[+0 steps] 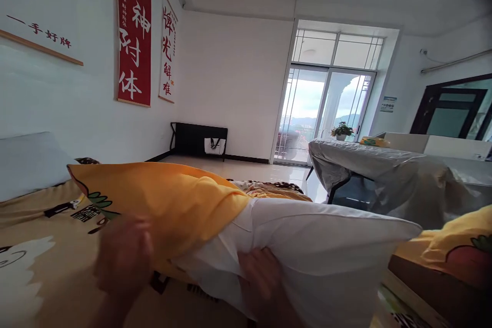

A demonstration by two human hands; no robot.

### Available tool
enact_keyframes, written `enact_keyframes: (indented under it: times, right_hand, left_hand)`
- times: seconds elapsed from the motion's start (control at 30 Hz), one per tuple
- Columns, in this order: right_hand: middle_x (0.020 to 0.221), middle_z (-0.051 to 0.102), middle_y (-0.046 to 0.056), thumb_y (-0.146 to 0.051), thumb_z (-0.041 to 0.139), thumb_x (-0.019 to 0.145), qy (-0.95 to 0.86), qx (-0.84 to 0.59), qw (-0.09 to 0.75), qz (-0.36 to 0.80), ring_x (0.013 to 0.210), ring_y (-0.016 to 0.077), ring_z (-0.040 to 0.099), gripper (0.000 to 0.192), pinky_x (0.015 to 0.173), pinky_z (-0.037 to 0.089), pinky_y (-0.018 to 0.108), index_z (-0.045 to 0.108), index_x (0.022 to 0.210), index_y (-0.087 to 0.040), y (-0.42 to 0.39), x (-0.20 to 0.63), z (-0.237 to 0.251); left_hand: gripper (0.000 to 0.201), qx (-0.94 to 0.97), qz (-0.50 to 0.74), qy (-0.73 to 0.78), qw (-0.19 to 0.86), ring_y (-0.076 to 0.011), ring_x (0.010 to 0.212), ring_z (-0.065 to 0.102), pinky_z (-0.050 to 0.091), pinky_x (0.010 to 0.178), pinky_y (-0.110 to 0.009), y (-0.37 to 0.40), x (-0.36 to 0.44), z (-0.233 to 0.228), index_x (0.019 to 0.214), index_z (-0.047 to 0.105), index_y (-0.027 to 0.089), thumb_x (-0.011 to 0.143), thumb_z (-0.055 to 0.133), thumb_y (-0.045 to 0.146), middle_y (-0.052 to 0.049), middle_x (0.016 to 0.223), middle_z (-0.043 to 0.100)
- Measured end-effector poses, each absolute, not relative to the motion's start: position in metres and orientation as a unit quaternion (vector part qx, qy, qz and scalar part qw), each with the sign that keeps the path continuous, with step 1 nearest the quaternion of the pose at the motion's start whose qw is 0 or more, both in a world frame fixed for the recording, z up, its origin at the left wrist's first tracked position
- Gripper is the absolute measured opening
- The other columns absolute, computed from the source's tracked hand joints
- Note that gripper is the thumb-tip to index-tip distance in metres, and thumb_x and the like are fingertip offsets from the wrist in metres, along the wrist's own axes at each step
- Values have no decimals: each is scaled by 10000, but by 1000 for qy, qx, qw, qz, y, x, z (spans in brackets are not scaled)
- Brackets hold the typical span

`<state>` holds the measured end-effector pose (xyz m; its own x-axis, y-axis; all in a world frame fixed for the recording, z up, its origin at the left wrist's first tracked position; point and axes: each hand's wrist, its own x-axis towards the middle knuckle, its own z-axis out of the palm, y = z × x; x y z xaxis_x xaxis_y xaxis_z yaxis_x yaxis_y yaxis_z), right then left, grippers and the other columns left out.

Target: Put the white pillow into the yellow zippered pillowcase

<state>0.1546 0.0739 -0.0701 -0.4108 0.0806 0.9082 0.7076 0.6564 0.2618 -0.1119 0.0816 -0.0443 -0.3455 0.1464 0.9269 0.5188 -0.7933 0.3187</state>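
Observation:
A white pillow (pixel 330 256) lies across the bed in front of me, its left end tucked inside a yellow pillowcase (pixel 165 200) printed with cartoon figures. My left hand (pixel 123 259), blurred, grips the lower edge of the yellow pillowcase. My right hand (pixel 261 282) is closed on the white pillow just past the opening of the case. The right half of the pillow sticks out bare.
The bed has a tan cartoon-print sheet (pixel 42 266) and a grey pillow (pixel 28 161) at the left by the wall. Another yellow pillow (pixel 457 248) lies at the right. A covered table (pixel 365 164) stands beyond, with a glass balcony door (pixel 323 113) behind it.

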Motion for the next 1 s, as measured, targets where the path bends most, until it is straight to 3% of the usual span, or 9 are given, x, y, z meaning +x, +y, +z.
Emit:
enact_keyframes:
  times: [0.07,0.13,0.2,0.4,0.63,0.73,0.83,0.9,1.0]
  right_hand:
    - [568,531,11,-62,365,873,-780,-246,475,-324,553,160,436,213,553,282,322,553,885,-161,69,151,-69]
    - [546,510,11,-62,354,873,-784,-236,468,-332,529,158,423,232,540,257,327,553,828,-172,63,148,-68]
    - [532,503,8,-63,360,878,-793,-224,453,-341,517,151,423,243,534,245,323,551,783,-180,58,145,-65]
    - [518,516,-8,-70,421,907,-792,-170,460,-364,500,118,426,238,527,266,293,608,776,-135,47,136,-61]
    - [496,512,-15,-222,468,916,-791,-205,440,-373,520,142,458,274,620,341,312,624,691,-218,27,139,-45]
    - [832,702,57,-259,492,909,-750,-283,427,-419,837,210,607,197,841,365,369,682,955,-233,19,149,-25]
    - [1181,658,89,-421,461,927,-743,-357,346,-449,1120,277,540,369,941,299,424,604,1217,-241,21,158,-4]
    - [1190,652,78,-476,467,917,-759,-377,288,-446,1121,285,531,438,943,283,440,546,1294,-267,29,160,5]
    - [987,691,61,-365,550,888,-792,-375,228,-425,908,254,576,466,873,316,424,494,1340,-265,46,160,6]
  left_hand:
    - [399,-702,-630,-257,212,-169,1128,579,377,1067,-262,67,-80,-45,1087,649,290,740,649,95,10,1057,695]
    - [405,-786,-488,-231,301,-176,1218,530,329,1094,-284,59,-52,-42,1210,602,208,828,533,89,-50,1173,671]
    - [381,-795,-443,-236,341,-196,1284,467,287,1109,-327,58,-35,-37,1221,582,144,875,442,71,-94,1239,635]
    - [362,-728,-467,-348,362,-258,1107,543,375,935,-397,61,-37,-32,1200,566,89,878,406,54,-139,1161,636]
    - [241,-698,-490,-371,366,-190,858,577,429,791,-305,66,-45,-29,1047,591,112,896,414,50,-90,932,653]
    - [207,-692,-510,-355,367,-172,844,589,431,755,-277,67,-43,-31,1027,592,125,917,422,82,-70,918,665]
    - [209,-686,-513,-350,380,-163,841,595,424,729,-264,66,-42,-35,1033,597,131,927,420,94,-59,908,669]
    - [212,-688,-503,-358,382,-164,853,595,420,722,-266,66,-42,-38,1041,597,138,926,424,98,-55,925,668]
    - [206,-692,-495,-366,378,-175,846,587,410,698,-287,67,-40,-41,1021,597,146,921,422,102,-53,925,662]
